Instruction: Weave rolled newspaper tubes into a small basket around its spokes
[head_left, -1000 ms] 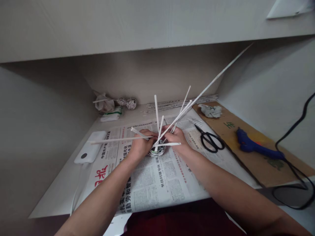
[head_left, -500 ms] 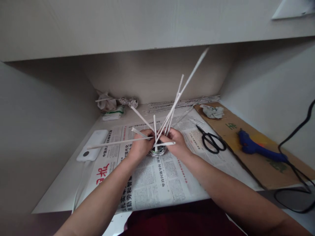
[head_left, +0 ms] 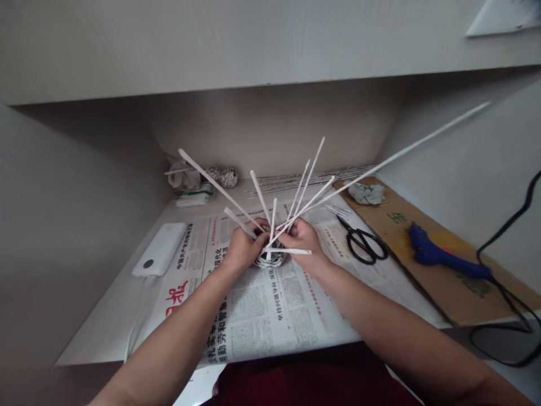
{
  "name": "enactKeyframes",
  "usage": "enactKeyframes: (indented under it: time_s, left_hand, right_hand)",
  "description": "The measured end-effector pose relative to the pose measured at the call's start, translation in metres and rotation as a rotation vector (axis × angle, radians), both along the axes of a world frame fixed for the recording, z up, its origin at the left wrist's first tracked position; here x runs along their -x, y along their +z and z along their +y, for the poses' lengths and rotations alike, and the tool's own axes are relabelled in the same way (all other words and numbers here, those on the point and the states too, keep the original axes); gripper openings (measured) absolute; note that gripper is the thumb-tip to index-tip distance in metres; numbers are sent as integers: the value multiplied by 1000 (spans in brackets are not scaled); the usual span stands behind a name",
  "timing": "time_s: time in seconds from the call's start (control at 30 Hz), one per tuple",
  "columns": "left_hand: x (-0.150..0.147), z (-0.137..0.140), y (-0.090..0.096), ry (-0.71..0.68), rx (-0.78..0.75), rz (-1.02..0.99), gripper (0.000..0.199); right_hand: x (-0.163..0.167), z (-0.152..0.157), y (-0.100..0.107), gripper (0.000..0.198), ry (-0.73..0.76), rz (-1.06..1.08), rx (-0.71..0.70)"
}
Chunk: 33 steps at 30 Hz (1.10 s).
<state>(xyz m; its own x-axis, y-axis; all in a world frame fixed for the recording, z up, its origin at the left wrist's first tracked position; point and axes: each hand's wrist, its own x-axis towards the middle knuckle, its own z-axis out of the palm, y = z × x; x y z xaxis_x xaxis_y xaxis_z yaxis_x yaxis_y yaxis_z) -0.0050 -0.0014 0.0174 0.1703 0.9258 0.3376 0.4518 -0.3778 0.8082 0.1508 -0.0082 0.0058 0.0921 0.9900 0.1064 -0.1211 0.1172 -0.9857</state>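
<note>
Between my hands is a small round woven paper basket (head_left: 271, 262), low over the newspaper. Several white rolled-paper tubes (head_left: 220, 187) stick out from it in a fan, upward and to both sides. My left hand (head_left: 244, 247) is closed on the basket's left side, its thumb at the rim. On the right side my right hand (head_left: 305, 239) pinches, fingertips at the base of the tubes, where a long paper tube (head_left: 406, 148) runs far out to the upper right. One short tube lies across the right hand's thumb. The fingertips are partly hidden by the tubes.
Newspaper (head_left: 245, 332) covers the desk. At right lie black scissors (head_left: 366, 246), cardboard (head_left: 443, 299), a blue glue gun (head_left: 443, 260) and a crumpled cloth (head_left: 366, 193). A white corded device (head_left: 160, 248) sits at left. Spare paper tubes (head_left: 287, 183) lie along the back wall, under an overhanging panel (head_left: 262, 45).
The long tube has swung from steeply upright down toward the right. Tubes on the left now point more upward, and the fan is more spread. Both hands stay at the basket.
</note>
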Motion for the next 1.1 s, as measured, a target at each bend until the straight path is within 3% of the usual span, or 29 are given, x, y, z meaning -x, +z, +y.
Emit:
enactKeyframes:
  time_s: [0.17,0.43,0.53,0.7,0.87,1.03,1.1]
  left_hand:
    - [-3,2,-4,-29,44,-154,14]
    - [-4,0,2,-62,41,-139,6]
    - [-4,0,-3,21,-11,-78,4]
    - [-7,-3,-5,110,-61,-8,5]
    - [-9,-8,-2,131,-77,27,5]
    - [-7,-11,-1,99,-86,54,1]
    - [-6,-11,0,96,-82,63,1]
  right_hand:
    - [0,-5,10,28,13,61,34]
    - [-2,-4,8,43,27,96,150]
    - [-3,-8,15,47,84,45,73]
    - [-3,-23,29,34,2,-274,-283]
    - [0,-34,29,35,29,-344,-213]
    - [3,-35,21,28,124,-323,-223]
    - [3,-34,21,27,95,-340,-273]
